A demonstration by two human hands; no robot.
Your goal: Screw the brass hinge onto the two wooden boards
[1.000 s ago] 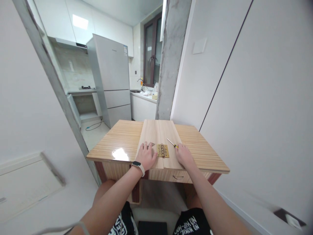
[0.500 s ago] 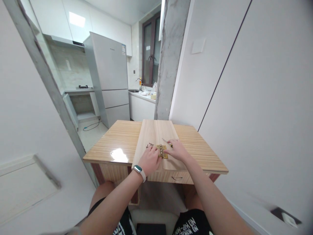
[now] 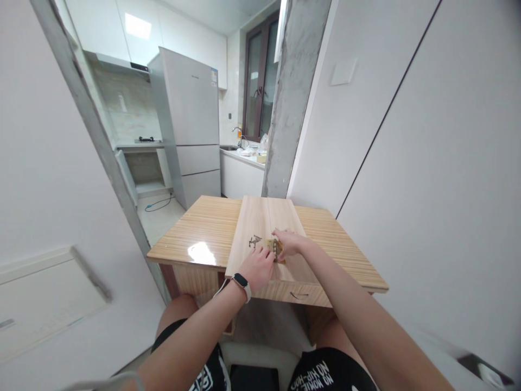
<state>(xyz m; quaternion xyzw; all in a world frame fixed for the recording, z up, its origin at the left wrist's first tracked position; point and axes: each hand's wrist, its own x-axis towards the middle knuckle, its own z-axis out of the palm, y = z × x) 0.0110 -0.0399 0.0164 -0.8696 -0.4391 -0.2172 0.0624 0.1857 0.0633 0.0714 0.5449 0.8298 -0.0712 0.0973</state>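
Two pale wooden boards [image 3: 254, 217] lie side by side across the table, a seam between them. A brass hinge [image 3: 275, 247] rests over the seam. My left hand [image 3: 259, 267], with a banded watch on the wrist, lies on the left board, its fingertips at the hinge's left leaf. My right hand [image 3: 290, 243] is bent over the hinge's right leaf, its fingers curled; what it may hold is too small to make out. Several small dark screws [image 3: 255, 240] lie on the left board, just beyond my left fingers.
The boards sit on a striped wooden table [image 3: 195, 228] with a drawer [image 3: 299, 295] in front. My knees are under it. Beyond stand a grey fridge [image 3: 195, 103], a sink counter and a concrete pillar. White walls rise on both sides.
My right hand has drawn in over the hinge, and the thin pointed tool seen at its fingers before no longer shows clearly. The whole view has shifted slightly, moving the table to the right.
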